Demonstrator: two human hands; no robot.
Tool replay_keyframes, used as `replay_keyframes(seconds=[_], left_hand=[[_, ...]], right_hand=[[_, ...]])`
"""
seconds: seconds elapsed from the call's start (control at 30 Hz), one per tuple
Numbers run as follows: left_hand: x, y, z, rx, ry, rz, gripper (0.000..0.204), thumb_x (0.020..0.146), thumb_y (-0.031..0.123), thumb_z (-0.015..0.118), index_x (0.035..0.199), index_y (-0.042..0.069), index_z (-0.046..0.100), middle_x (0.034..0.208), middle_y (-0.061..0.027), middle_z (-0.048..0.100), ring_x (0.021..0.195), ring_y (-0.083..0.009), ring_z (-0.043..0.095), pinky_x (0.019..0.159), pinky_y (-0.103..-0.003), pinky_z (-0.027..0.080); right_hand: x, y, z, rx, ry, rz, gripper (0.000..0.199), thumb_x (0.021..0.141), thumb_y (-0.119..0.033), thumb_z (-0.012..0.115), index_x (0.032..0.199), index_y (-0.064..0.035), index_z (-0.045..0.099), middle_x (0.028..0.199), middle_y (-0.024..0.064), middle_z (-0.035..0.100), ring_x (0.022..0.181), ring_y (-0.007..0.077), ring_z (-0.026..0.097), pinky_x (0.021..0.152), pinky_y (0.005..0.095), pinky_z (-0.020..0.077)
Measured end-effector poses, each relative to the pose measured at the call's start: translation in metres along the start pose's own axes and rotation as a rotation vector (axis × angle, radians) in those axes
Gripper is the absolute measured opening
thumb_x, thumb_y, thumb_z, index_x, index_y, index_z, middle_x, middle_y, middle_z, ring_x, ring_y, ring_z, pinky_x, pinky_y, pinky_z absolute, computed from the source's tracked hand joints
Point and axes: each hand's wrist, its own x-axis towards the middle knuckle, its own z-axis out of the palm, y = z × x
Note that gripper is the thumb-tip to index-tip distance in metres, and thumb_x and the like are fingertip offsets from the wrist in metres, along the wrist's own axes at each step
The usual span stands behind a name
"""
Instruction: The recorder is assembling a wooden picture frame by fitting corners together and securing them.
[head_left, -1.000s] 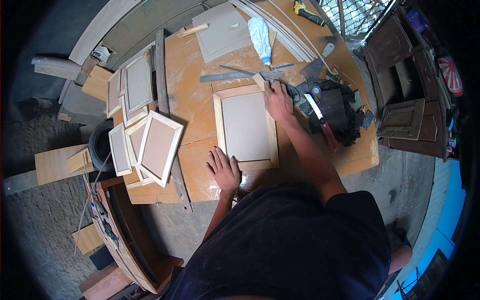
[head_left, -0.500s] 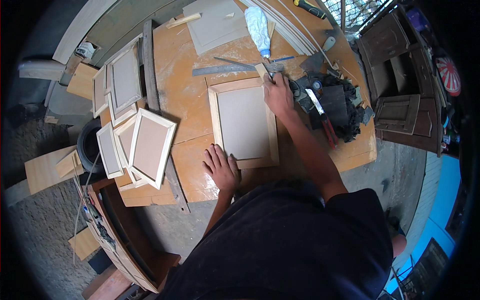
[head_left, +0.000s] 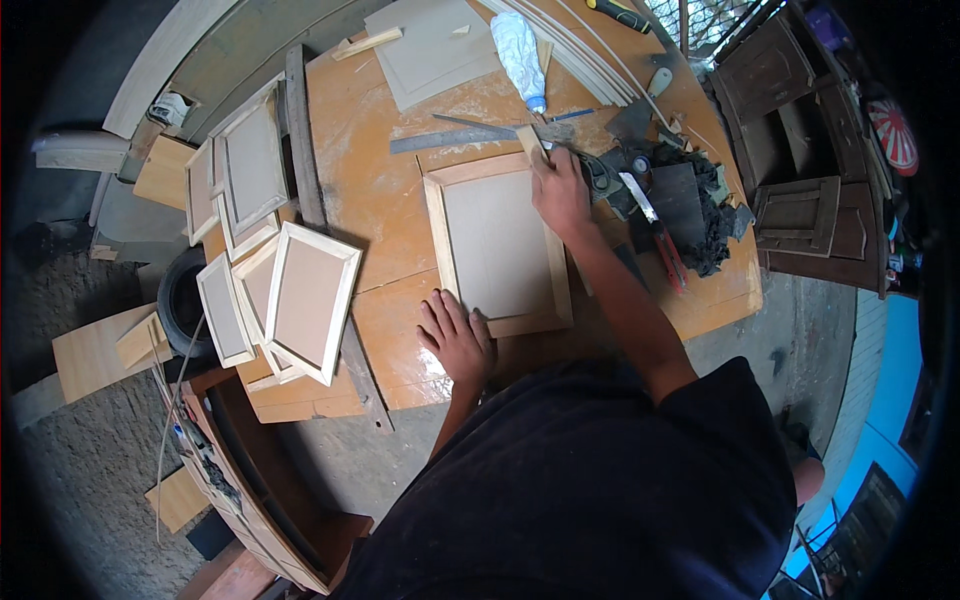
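Observation:
A light wooden frame with a pale grey panel point(head_left: 505, 240) lies flat on the orange-brown work table point(head_left: 385, 300) right in front of me. My left hand point(head_left: 456, 335) rests at its near left corner, fingers spread over the wooden edge. At the far right corner, my right hand point(head_left: 562, 190) is closed around a small wooden block point(head_left: 530, 147), whose end sticks out past the fingers. The underside of the block is hidden, so I cannot tell if anything is wrapped on it. Just beyond the frame lies a metal ruler point(head_left: 425, 142).
Several similar frames point(head_left: 313, 300) are stacked at the left. To the right sit a red-handled cutter point(head_left: 667, 255) and a heap of dark scraps point(head_left: 700, 205). Beyond are a white bottle with a blue cap point(head_left: 520, 60), thin strips point(head_left: 575, 55) and grey sheets point(head_left: 430, 50).
The whole view has shifted slightly. My right hand stays closed on the block at the frame's far right corner, and my left hand stays at the near left corner.

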Motion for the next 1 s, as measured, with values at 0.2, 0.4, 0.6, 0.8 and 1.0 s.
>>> replay_keyframes(seconds=[0.2, 0.4, 0.6, 0.8, 1.0], left_hand=[[0.001, -0.001, 0.001, 0.03, 0.025, 0.0, 0.065, 0.101, 0.035, 0.041, 0.153, -0.001, 0.029, 0.161, -0.0209, 0.026, 0.149, -0.0436, 0.019, 0.114, -0.067, 0.012], [0.001, -0.001, 0.0, -0.001, -0.001, 0.007, 0.065, 0.101, 0.032, 0.039, 0.154, -0.002, 0.024, 0.163, -0.0207, 0.021, 0.151, -0.0429, 0.012, 0.114, -0.067, 0.007], [0.0, 0.0, 0.003, 0.029, 0.044, -0.015, 0.063, 0.1, 0.034, 0.042, 0.152, -0.001, 0.032, 0.161, -0.0205, 0.027, 0.149, -0.0438, 0.019, 0.114, -0.067, 0.013], [0.001, -0.001, 0.002, 0.018, 0.054, 0.011, 0.065, 0.1, 0.035, 0.043, 0.152, -0.001, 0.03, 0.161, -0.0203, 0.027, 0.149, -0.0436, 0.02, 0.114, -0.067, 0.013], [0.001, -0.001, 0.004, 0.015, 0.041, -0.01, 0.065, 0.1, 0.035, 0.043, 0.153, -0.001, 0.03, 0.161, -0.0202, 0.027, 0.149, -0.0433, 0.02, 0.114, -0.067, 0.013]], right_hand=[[-0.065, -0.013, -0.023, 0.142, -0.075, -0.056, 0.033, 0.089, -0.009, 0.06, 0.12, -0.001, 0.066, 0.102, 0.0188, 0.053, 0.096, 0.0362, 0.056, 0.082, 0.0446, 0.0506], [-0.002, -0.001, 0.004, -0.034, 0.008, -0.026, 0.033, 0.088, -0.009, 0.061, 0.119, -0.0007, 0.066, 0.101, 0.0185, 0.052, 0.096, 0.0355, 0.055, 0.08, 0.0445, 0.0498], [-0.044, -0.01, -0.009, 0.091, 0.04, -0.081, 0.033, 0.087, -0.008, 0.062, 0.119, -0.0002, 0.066, 0.096, 0.0177, 0.053, 0.091, 0.0349, 0.056, 0.079, 0.0433, 0.0498], [0.014, 0.005, 0.006, -0.002, 0.056, -0.008, 0.032, 0.087, -0.008, 0.064, 0.118, -0.002, 0.067, 0.097, 0.0162, 0.052, 0.088, 0.0333, 0.056, 0.077, 0.0424, 0.0497], [-0.03, -0.004, -0.006, 0.056, 0.135, -0.113, 0.029, 0.089, -0.009, 0.065, 0.117, -0.0012, 0.068, 0.088, 0.014, 0.05, 0.084, 0.0317, 0.053, 0.075, 0.0433, 0.0466]])
